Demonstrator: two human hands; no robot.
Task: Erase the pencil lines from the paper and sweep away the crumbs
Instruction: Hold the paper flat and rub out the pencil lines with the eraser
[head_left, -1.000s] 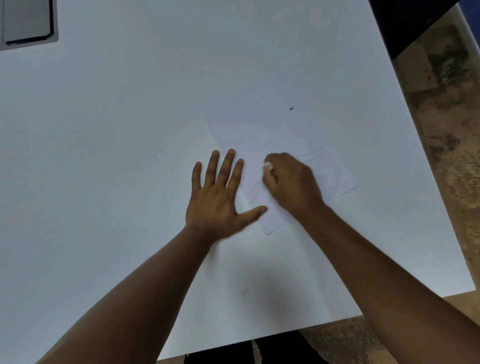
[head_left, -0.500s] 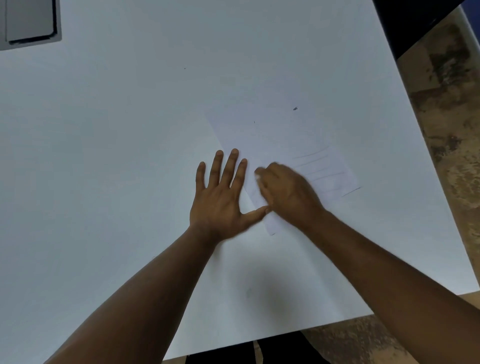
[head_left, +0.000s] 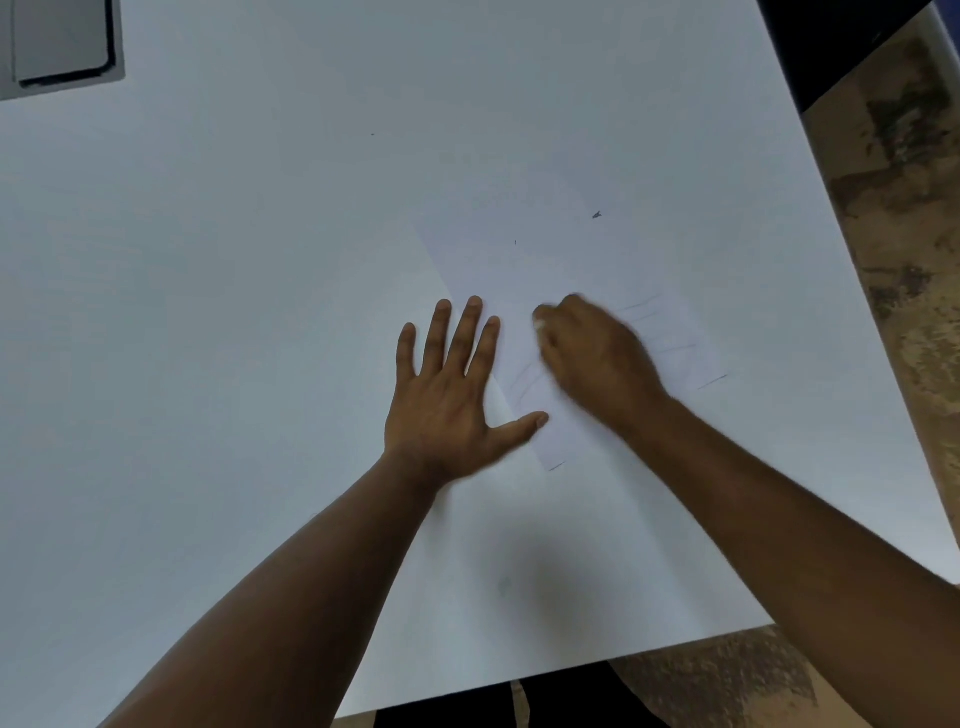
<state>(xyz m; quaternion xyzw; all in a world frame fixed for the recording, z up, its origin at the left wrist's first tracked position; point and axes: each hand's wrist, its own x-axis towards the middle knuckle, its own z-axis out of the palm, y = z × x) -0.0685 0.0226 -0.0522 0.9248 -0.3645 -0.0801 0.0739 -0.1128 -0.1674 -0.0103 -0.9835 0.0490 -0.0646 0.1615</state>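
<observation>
A white sheet of paper (head_left: 524, 275) lies at a slant on the white table (head_left: 234, 312). Faint pencil lines (head_left: 524, 387) show between my hands, and more pencil lines run to the right of my right hand. My left hand (head_left: 447, 395) is flat with fingers spread, pressing on the paper's left edge. My right hand (head_left: 592, 353) is closed on a small white eraser (head_left: 540, 325), whose tip shows at my fingertips on the paper. The right hand is blurred.
A grey flat device (head_left: 57, 47) sits at the table's far left corner. A small dark speck (head_left: 596, 214) lies beyond the paper. The table's right and near edges drop to a mottled brown floor (head_left: 893, 218).
My right hand with the eraser slid toward my left thumb, then back away up the paper. My left hand stayed pressed in place.
</observation>
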